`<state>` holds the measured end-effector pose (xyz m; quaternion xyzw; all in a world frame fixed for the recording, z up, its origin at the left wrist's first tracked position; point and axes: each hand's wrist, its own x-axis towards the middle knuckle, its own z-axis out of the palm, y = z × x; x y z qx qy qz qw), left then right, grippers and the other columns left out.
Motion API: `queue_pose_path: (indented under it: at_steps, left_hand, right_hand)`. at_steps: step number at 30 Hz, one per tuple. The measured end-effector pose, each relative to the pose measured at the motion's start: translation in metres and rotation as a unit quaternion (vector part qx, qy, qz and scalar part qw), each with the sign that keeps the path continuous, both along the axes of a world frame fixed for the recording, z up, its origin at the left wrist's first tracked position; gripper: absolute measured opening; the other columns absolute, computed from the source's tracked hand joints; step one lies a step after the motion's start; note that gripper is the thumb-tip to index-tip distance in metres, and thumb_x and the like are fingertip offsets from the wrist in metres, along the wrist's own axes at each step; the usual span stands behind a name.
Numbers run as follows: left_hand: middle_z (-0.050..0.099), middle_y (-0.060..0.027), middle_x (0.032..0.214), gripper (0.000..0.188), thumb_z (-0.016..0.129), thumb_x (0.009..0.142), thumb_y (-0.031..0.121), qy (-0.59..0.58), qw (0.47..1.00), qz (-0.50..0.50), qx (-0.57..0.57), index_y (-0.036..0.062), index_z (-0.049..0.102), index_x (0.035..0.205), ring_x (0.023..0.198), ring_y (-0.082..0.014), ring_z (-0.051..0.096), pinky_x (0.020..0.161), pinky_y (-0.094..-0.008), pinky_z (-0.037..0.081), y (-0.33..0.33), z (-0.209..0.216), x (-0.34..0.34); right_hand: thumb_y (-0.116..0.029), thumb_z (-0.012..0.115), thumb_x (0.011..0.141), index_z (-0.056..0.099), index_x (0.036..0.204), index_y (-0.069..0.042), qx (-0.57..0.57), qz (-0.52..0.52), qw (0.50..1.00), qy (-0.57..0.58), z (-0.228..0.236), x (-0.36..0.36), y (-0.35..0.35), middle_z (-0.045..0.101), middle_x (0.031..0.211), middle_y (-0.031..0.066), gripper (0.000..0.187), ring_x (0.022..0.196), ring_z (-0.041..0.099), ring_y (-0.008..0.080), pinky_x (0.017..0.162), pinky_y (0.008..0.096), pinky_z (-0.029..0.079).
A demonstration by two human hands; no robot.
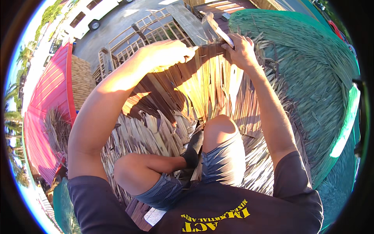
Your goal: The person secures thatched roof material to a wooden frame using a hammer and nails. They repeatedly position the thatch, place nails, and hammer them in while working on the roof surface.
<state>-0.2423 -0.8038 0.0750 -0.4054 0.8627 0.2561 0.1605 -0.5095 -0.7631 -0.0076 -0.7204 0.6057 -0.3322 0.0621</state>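
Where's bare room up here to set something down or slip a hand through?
Little room. The flattest open patch is the green netted thatch beyond the right hand. The dry palm fronds between the left hand and the knees are crowded. The bare wooden frame ahead has open gaps.

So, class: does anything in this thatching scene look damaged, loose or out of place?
Nothing is clearly wrong. Loose, frayed palm leaves lie ragged by the knees, unlike the even thatch on the right. The left hand grips a leaf; the right hand holds a blade.

An outdoor thatching site up on a roof: dry palm thatch (202,89), bare wooden battens (148,31), a street with a van (93,15) below.
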Motion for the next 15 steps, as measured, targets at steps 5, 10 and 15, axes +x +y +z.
queue_pose_path:
  at_steps: [5,10,15]
  left_hand:
    - [0.07,-0.0141,0.103,0.021,0.057,0.101,0.015,0.149,0.972,0.025,-0.182,0.0052,0.061,0.12,0.079,-0.0255,0.068,0.076,-0.0371,0.055,-0.083,-0.054,-0.097]
    - [0.061,-0.0003,0.095,0.016,0.063,0.101,0.014,0.398,0.902,0.082,-0.148,0.0056,0.059,0.114,0.091,-0.0093,0.055,0.084,-0.0283,0.049,-0.155,-0.067,-0.167]
    - [0.064,0.0011,0.098,0.012,0.062,0.102,0.018,0.484,0.856,0.141,-0.112,0.0062,0.063,0.107,0.095,-0.0097,0.056,0.086,-0.0273,0.047,-0.151,-0.103,-0.204]
  right_hand:
    - [-0.023,0.07,0.096,0.065,0.128,-0.008,0.089,-0.036,0.955,-0.28,-0.048,-0.044,0.007,0.071,0.116,0.0114,0.036,0.109,0.067,0.0249,0.095,0.0385,0.05]
    - [-0.025,0.069,0.098,0.054,0.145,-0.013,0.11,-0.125,0.94,-0.297,-0.079,-0.083,0.001,0.069,0.11,0.0094,0.051,0.093,0.059,0.0128,0.087,0.0322,0.05]
    - [-0.023,0.07,0.096,0.064,0.084,-0.004,0.104,-0.256,0.903,-0.329,-0.097,-0.125,0.014,0.056,0.061,0.0013,0.023,0.055,0.05,0.011,0.053,0.0306,0.042]
